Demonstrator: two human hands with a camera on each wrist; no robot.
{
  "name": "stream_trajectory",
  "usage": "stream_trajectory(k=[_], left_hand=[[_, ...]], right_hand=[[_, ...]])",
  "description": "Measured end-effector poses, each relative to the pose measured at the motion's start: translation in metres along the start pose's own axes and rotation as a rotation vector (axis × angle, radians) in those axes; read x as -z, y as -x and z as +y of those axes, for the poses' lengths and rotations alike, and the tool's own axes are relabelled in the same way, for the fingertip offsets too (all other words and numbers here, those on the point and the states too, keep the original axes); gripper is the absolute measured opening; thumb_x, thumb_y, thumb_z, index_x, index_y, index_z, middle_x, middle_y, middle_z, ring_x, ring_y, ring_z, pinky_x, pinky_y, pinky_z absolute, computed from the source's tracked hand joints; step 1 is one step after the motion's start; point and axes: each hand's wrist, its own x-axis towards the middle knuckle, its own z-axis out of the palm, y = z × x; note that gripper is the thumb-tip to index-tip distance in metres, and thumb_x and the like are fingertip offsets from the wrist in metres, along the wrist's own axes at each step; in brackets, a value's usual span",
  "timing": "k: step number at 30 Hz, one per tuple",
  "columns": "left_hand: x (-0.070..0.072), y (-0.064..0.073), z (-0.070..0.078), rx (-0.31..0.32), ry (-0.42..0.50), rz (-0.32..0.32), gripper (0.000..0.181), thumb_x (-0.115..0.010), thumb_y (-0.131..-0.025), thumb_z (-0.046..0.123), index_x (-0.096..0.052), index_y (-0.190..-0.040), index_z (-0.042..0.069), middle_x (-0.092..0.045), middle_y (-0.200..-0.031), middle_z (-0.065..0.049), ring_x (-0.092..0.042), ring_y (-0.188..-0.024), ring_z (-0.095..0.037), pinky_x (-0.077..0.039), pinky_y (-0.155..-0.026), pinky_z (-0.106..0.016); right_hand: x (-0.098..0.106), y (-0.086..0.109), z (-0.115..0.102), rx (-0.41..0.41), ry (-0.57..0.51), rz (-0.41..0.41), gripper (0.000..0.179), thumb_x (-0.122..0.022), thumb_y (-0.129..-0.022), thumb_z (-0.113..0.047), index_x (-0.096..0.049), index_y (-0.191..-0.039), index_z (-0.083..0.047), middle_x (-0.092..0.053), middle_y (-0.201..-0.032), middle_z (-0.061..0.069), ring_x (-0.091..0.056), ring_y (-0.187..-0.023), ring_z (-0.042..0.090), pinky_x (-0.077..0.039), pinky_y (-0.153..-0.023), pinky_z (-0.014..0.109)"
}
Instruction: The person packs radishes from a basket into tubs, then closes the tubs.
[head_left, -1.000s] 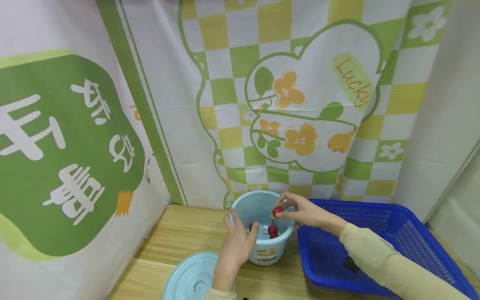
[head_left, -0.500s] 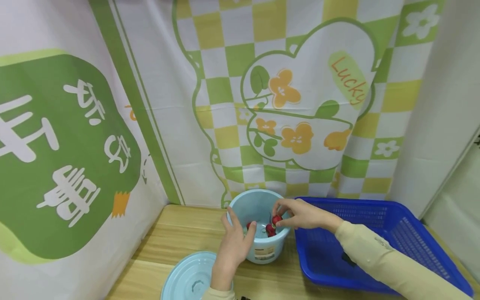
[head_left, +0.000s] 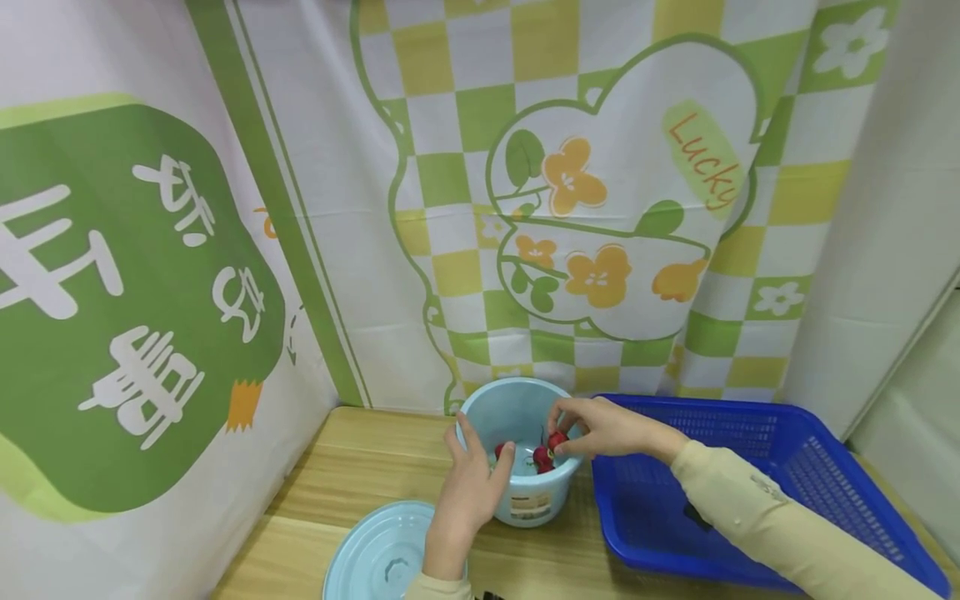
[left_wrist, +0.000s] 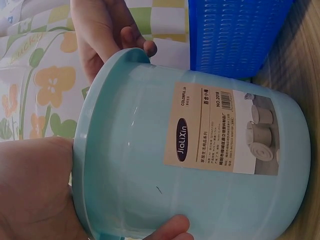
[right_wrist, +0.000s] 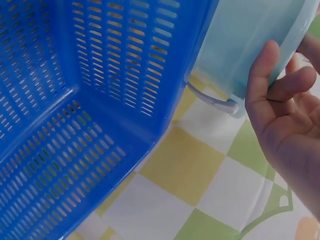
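Observation:
A light blue bucket (head_left: 510, 408) stands upright on the wooden table. My left hand (head_left: 467, 492) grips its near-left rim, fingers along the outside; one fingertip presses the outer wall beside the label (left_wrist: 222, 129) in the left wrist view. Over the right rim, my right hand (head_left: 603, 429) pinches a red radish (head_left: 557, 439) between thumb and fingers, low inside the bucket. Another radish (head_left: 543, 457) lies right by it, and a further red one (head_left: 498, 451) is partly hidden behind my left thumb. The right wrist view shows my curled fingers (right_wrist: 262, 75) at the rim, with the radish hidden.
To the right of the bucket sits a blue plastic basket (head_left: 609, 521) with a small dark thing (head_left: 696, 517) in it, partly behind my sleeve. A light blue lid (head_left: 367, 554) lies at front left. Patterned cloth (head_left: 480, 192) hangs behind the table.
My right hand has lowered the radish from rim height deeper into the bucket, beside the others. The left hand keeps its grip on the rim.

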Motion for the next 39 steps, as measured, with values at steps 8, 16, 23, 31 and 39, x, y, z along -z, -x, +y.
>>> stream_trajectory(k=[8,16,23,31,39], left_hand=[[0.0005,0.0003,0.0011,0.001,0.000,-0.002,0.101,-0.050,-0.108,0.053,0.011,-0.165,-0.004,0.006,-0.167,-0.034,-0.058,-0.062,-0.025,-0.047,-0.055,-0.037],[0.0009,0.0011,0.0001,-0.002,0.006,0.006,0.102,-0.051,-0.108,0.053,0.010,-0.165,-0.004,0.005,-0.167,-0.035,-0.059,-0.064,-0.027,-0.048,-0.056,-0.039],[0.0009,0.0007,0.0001,-0.005,0.011,0.007,0.102,-0.050,-0.108,0.055,0.010,-0.165,-0.004,0.005,-0.167,-0.034,-0.057,-0.061,-0.026,-0.046,-0.055,-0.038],[-0.0002,0.0009,0.0022,-0.003,0.018,0.003,0.102,-0.050,-0.108,0.054,0.010,-0.165,-0.004,0.005,-0.167,-0.035,-0.055,-0.058,-0.025,-0.046,-0.053,-0.037],[0.0004,0.0013,0.0018,0.001,0.020,0.004,0.100,-0.051,-0.109,0.051,0.010,-0.165,-0.004,0.005,-0.168,-0.035,-0.056,-0.059,-0.026,-0.046,-0.054,-0.037]], right_hand=[[0.0007,0.0000,0.0003,0.001,0.015,-0.019,0.017,-0.074,-0.101,-0.018,-0.064,-0.113,-0.017,-0.074,-0.116,0.012,-0.059,-0.057,0.021,-0.055,-0.062,0.031],[0.0003,-0.0016,0.0005,0.038,0.063,-0.033,0.013,-0.072,-0.102,-0.017,-0.065,-0.113,-0.015,-0.074,-0.116,0.011,-0.048,-0.054,0.005,-0.050,-0.061,0.028],[0.0016,-0.0013,-0.0031,0.047,0.110,-0.050,0.007,-0.069,-0.104,-0.017,-0.066,-0.111,-0.019,-0.074,-0.117,0.008,-0.048,-0.057,0.005,-0.049,-0.065,0.028],[0.0022,0.0017,-0.0023,0.095,0.121,-0.043,0.005,-0.067,-0.105,-0.015,-0.069,-0.106,-0.020,-0.074,-0.115,0.005,-0.051,-0.068,0.002,-0.049,-0.069,0.028],[0.0008,0.0012,-0.0006,0.096,0.124,-0.032,0.007,-0.067,-0.105,-0.015,-0.071,-0.106,-0.021,-0.074,-0.109,-0.004,-0.053,-0.073,0.002,-0.050,-0.072,0.027]])
